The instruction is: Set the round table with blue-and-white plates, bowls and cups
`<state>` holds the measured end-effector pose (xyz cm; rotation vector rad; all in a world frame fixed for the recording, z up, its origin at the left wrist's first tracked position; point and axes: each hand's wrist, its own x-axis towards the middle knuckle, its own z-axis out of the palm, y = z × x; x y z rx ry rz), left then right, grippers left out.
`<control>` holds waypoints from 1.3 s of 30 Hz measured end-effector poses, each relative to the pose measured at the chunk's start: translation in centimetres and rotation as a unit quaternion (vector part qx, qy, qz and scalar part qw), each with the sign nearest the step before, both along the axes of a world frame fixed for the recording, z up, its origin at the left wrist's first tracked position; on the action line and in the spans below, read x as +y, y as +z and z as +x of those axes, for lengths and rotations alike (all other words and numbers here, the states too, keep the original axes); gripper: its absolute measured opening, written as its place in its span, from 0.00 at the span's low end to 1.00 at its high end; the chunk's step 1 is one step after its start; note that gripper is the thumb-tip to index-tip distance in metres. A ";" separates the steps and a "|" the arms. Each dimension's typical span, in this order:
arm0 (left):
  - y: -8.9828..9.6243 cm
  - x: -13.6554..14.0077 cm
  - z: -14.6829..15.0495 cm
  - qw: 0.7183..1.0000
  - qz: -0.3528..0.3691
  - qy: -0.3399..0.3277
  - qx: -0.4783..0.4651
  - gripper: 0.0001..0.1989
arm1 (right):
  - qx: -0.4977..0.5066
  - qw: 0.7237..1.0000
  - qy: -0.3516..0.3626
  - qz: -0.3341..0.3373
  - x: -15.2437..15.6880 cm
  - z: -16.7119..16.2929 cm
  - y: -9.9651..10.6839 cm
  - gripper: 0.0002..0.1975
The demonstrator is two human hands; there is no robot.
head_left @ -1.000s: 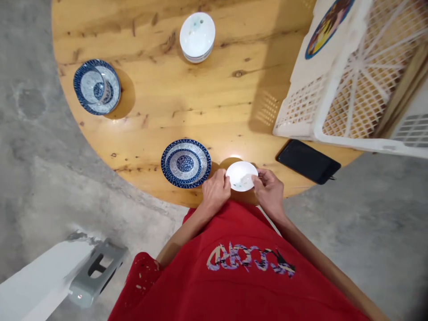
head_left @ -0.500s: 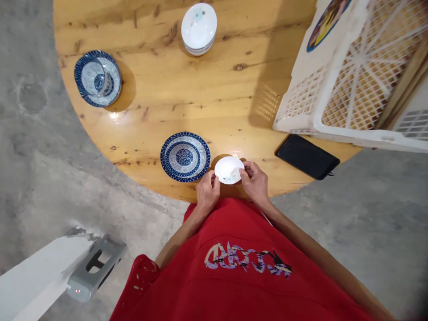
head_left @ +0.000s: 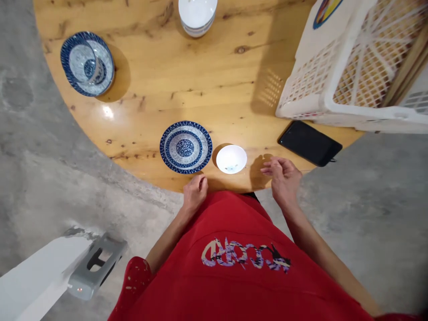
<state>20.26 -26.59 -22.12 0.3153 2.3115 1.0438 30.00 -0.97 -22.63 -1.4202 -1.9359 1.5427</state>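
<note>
A small white bowl with a faint bluish pattern rests on the table near its front edge, with neither hand touching it. Left of it lies a blue-and-white patterned plate. My left hand is at the table edge just below the plate, fingers curled in and holding nothing visible. To the right of the bowl, my right hand hovers over the edge with its fingers loosely apart, nothing in them.
Stacked white bowls stand at the back. Nested blue-and-white bowls sit at the left. A black phone lies at the right, beside a white plastic crate. The round wooden table curves away at both sides.
Both hands have let go of the small white bowl, which stays on the table. My right hand has moved right, and my left hand slightly left. The view has shifted a little.
</note>
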 end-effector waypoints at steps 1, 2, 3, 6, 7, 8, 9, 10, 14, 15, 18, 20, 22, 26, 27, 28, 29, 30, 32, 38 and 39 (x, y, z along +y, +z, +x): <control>0.1 -0.6 0.3 1.000 -0.002 0.022 0.002 0.11 | 0.001 1.000 -0.007 -0.001 0.0 0.5 0.1 0.21; 0.2 -1.1 0.6 0.999 -0.005 0.046 0.002 0.11 | 0.002 1.000 -0.010 -0.004 0.0 0.9 0.1 0.20; 0.3 -1.6 1.0 0.997 -0.007 0.073 0.001 0.11 | 0.003 1.000 -0.009 -0.009 -0.1 1.3 0.0 0.20; 0.8 -2.6 2.6 0.988 -0.006 0.153 -0.007 0.10 | 0.012 1.000 0.000 -0.028 -0.1 2.4 -0.6 0.20; 1.1 -2.7 3.3 0.984 -0.002 0.179 -0.012 0.09 | 0.022 0.999 0.002 -0.032 0.0 2.8 -0.7 0.20; 1.3 -2.8 4.0 0.979 0.003 0.205 -0.018 0.09 | 0.034 0.999 0.004 -0.034 0.1 3.3 -0.9 0.20; 1.6 -2.8 4.7 0.973 0.010 0.231 -0.023 0.09 | 0.050 0.998 0.003 -0.034 0.2 4.0 -1.0 0.20; 1.8 -2.8 5.5 0.967 0.018 0.254 -0.026 0.10 | 0.066 0.997 0.000 -0.032 0.4 4.8 -1.1 0.20; 2.5 -2.8 8.8 0.956 0.047 0.287 -0.029 0.12 | 0.090 0.995 -0.033 -0.041 0.4 8.4 -1.3 0.18; 2.6 -2.8 9.6 0.958 0.048 0.283 -0.028 0.12 | 0.087 0.994 -0.042 -0.048 0.2 9.0 -1.4 0.18; 3.1 -3.2 11.7 0.959 0.047 0.277 -0.029 0.13 | 0.089 0.992 -0.023 -0.081 -0.8 9.0 -1.9 0.20; 3.4 -3.6 13.0 0.957 0.051 0.285 -0.029 0.14 | 0.102 0.989 0.026 -0.106 -1.6 7.2 -2.2 0.19; 3.7 -4.3 14.0 0.952 0.056 0.299 -0.023 0.14 | 0.109 0.982 0.065 -0.137 -2.4 4.5 -2.2 0.16; 4.0 -6.0 15.1 0.939 0.068 0.338 -0.001 0.15 | 0.088 0.973 0.078 -0.199 -3.8 -0.5 -1.8 0.08; 4.1 -6.4 15.1 0.935 0.072 0.348 0.004 0.15 | 0.083 0.972 0.076 -0.204 -4.1 -1.3 -1.8 0.06; 4.1 -6.8 14.9 0.932 0.075 0.355 0.008 0.15 | 0.079 0.973 0.071 -0.204 -4.2 -2.0 -1.8 0.04; 4.0 -7.1 14.7 0.930 0.079 0.358 0.011 0.15 | 0.077 0.974 0.064 -0.201 -4.4 -2.5 -1.8 0.04; 4.0 -7.4 14.3 0.929 0.084 0.359 0.015 0.16 | 0.077 0.976 0.055 -0.196 -4.4 -2.9 -1.9 0.05; 4.0 -8.1 13.2 0.930 0.096 0.354 0.018 0.16 | 0.080 0.979 0.038 -0.184 -4.5 -3.3 -2.3 0.06; 4.3 -12.9 8.9 0.939 0.099 0.328 0.024 0.18 | 0.094 0.985 0.013 -0.145 -5.1 -4.2 -3.7 0.03; 4.3 -14.2 8.2 0.940 0.094 0.327 0.030 0.18 | 0.088 0.987 0.005 -0.135 -5.3 -4.4 -3.7 0.03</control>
